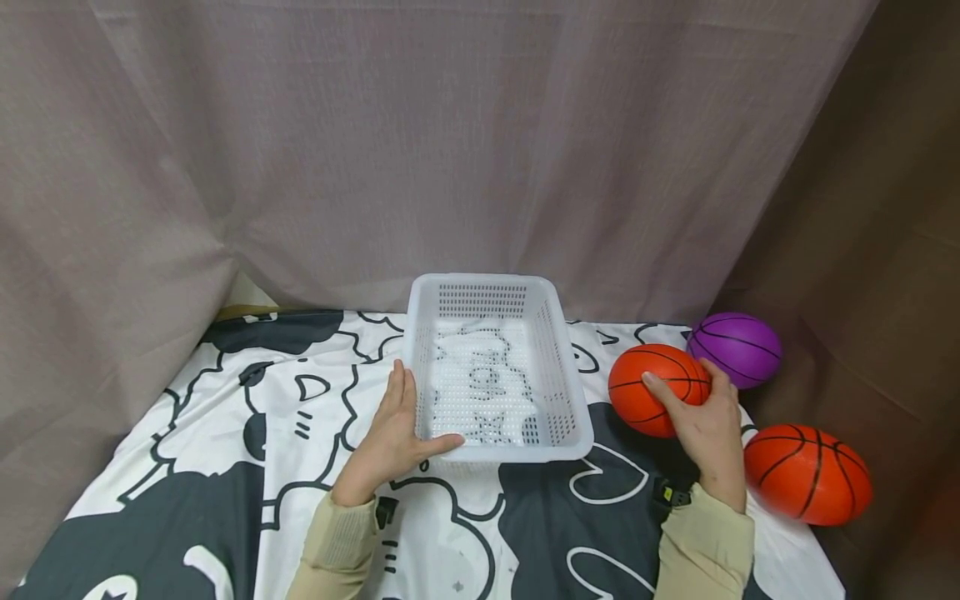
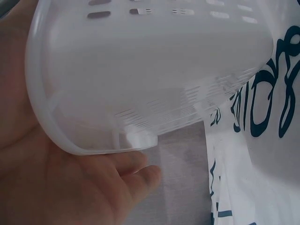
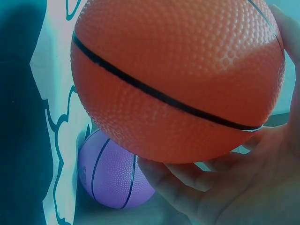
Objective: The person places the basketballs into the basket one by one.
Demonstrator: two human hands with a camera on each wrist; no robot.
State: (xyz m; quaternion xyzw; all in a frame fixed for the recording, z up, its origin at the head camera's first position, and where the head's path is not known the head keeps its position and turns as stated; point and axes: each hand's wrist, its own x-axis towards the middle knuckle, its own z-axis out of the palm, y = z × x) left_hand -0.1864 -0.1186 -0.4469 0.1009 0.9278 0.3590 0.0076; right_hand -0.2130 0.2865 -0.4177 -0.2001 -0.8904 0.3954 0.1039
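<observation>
A white plastic basket (image 1: 491, 454) with perforated walls stands on the patterned cloth in the head view. My left hand (image 1: 390, 442) rests against its near left corner, fingers straight along the outer left wall, thumb lying over the front rim. In the left wrist view, fingers (image 2: 136, 176) touch the outside of the basket (image 2: 117, 70). To the right, my right hand (image 1: 708, 429) grips an orange toy basketball (image 1: 652, 387), thumb on the near side and fingers around the right side. The right wrist view shows fingers (image 3: 187, 180) spread under this ball (image 3: 178, 75).
A purple basketball (image 1: 738, 346) sits just behind and right of the held ball. Another orange basketball (image 1: 810, 479) lies at the cloth's right edge. Black-and-white cloth (image 1: 315, 450) covers the surface, and a grey-brown curtain (image 1: 390, 150) hangs behind it.
</observation>
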